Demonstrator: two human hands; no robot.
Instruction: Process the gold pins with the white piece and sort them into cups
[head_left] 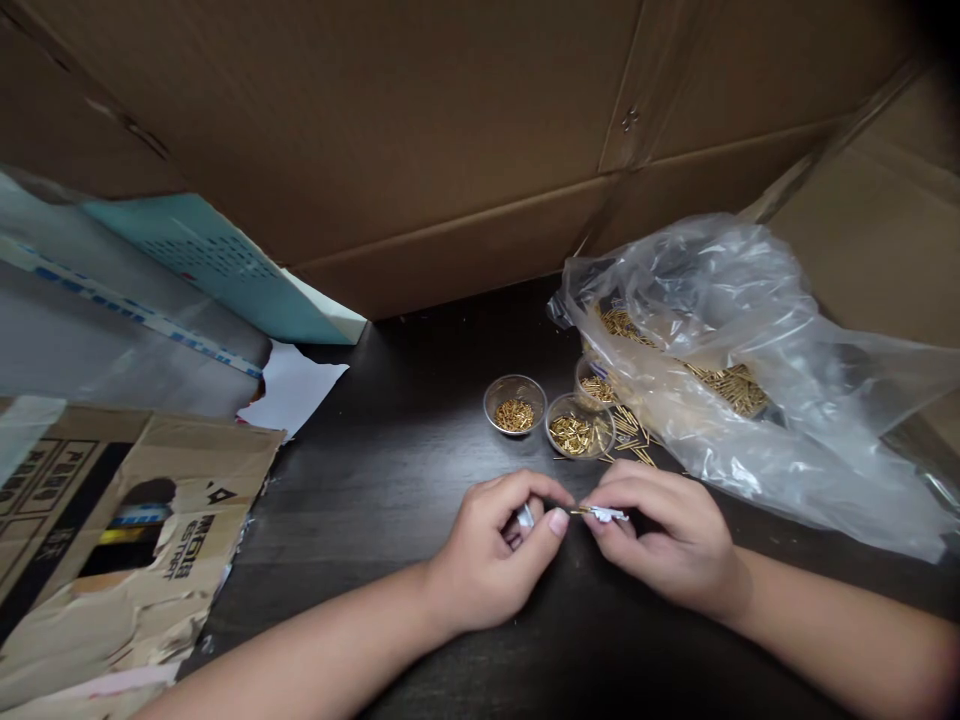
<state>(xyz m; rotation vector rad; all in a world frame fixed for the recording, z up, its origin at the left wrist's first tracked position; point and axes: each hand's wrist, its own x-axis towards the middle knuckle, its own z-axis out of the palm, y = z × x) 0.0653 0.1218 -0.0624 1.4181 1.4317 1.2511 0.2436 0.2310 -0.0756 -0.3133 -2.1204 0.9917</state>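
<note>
My left hand [499,545] rests on the dark table [390,480], fingers curled around a small white part [525,516]. My right hand [664,535] pinches a thin gold pin with a white piece [600,513] between thumb and forefinger. The fingertips of both hands meet at the pin. Just beyond them stand three small clear cups [514,404] holding gold pins. Loose gold pins [634,435] lie beside the cups.
A crumpled clear plastic bag [750,370] with many gold pins spreads at the right. Cardboard walls [450,150] close the back and right. A torn printed cardboard box [112,540], plastic sheeting and white paper [296,385] lie at the left.
</note>
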